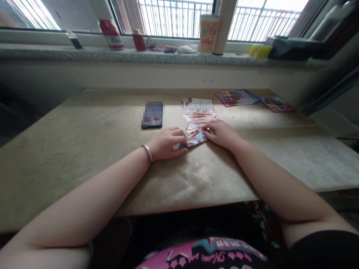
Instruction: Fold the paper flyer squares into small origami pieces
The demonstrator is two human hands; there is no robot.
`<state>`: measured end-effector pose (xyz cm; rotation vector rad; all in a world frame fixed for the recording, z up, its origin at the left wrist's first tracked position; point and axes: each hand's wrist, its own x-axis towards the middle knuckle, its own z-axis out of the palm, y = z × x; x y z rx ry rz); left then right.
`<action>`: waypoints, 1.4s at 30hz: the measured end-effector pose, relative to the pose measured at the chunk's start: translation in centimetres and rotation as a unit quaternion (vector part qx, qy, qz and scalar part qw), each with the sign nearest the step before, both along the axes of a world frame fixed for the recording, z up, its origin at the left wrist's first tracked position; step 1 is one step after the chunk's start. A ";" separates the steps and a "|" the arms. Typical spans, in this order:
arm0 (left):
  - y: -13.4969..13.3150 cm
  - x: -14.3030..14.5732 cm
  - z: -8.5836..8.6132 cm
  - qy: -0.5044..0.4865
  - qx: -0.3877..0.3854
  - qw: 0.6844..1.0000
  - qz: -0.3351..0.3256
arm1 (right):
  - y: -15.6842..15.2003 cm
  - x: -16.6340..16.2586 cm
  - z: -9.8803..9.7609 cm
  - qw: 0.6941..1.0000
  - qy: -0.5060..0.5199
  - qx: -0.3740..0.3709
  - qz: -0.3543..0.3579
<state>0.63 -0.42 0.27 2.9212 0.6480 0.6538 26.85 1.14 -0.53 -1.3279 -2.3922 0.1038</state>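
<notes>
A small folded piece of printed red-and-white paper [194, 136] lies on the brown paper-covered table [84, 149], pressed between both hands. My left hand [166, 143], with a silver bangle at the wrist, has its fingers curled down onto the paper's left end. My right hand [221, 133] pinches the paper's right edge with closed fingertips. Just behind the hands sits a stack of similar red-and-white leaflets [199, 108].
A dark phone [152, 114] lies left of the leaflets. More colourful leaflets [237, 97] and another sheet [276, 103] lie at the far right. The stone windowsill [140, 56] holds a red can [112, 34], a small red bottle [139, 40], a patterned cup [208, 33] and a yellow sponge [260, 51].
</notes>
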 end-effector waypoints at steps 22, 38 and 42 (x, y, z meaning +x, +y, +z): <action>0.6 0.5 -1.1 0.085 -0.038 0.986 0.140 | 0.2 -0.6 -0.7 0.985 0.160 -0.028 0.054; 0.3 0.5 -1.2 0.103 -0.057 0.973 0.200 | 0.4 1.4 -0.1 0.994 0.012 -0.067 0.081; 0.4 0.6 -1.2 0.086 -0.082 0.975 0.189 | 0.1 1.1 -0.4 0.994 -0.006 -0.061 0.094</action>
